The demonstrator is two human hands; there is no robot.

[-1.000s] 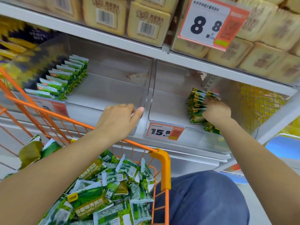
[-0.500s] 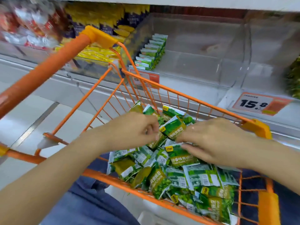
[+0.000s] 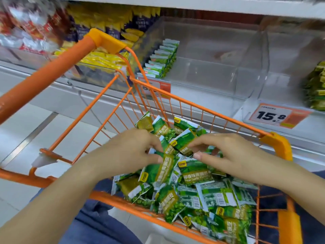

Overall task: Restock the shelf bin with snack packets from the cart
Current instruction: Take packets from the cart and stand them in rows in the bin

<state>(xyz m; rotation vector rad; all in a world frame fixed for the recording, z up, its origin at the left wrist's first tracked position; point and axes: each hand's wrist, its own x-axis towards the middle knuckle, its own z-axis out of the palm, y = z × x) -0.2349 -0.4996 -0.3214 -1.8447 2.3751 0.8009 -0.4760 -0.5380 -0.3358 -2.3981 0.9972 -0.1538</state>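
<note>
An orange wire cart (image 3: 197,108) holds a heap of green snack packets (image 3: 197,192). Both hands are down in the heap. My left hand (image 3: 130,152) pinches green packets (image 3: 167,155) at the top of the pile. My right hand (image 3: 226,155) pinches another green packet (image 3: 182,143) between thumb and fingers, close beside the left. Above the cart stands the clear shelf bin (image 3: 253,80). A short row of green packets (image 3: 161,59) stands at its left side, and a stack of the same packets (image 3: 316,85) sits at the far right edge.
A price tag reading 15.8 (image 3: 276,117) hangs on the shelf front. Yellow and dark packets (image 3: 105,55) fill the bin to the left, with red and white bags (image 3: 26,25) further left. My blue-clad legs (image 3: 98,224) are under the cart. Pale floor (image 3: 21,124) lies left.
A second ago my right hand was at the packets in the right bin and my left on the divider; both dropped into the cart and now pinch packets, closer together than half a second ago.
</note>
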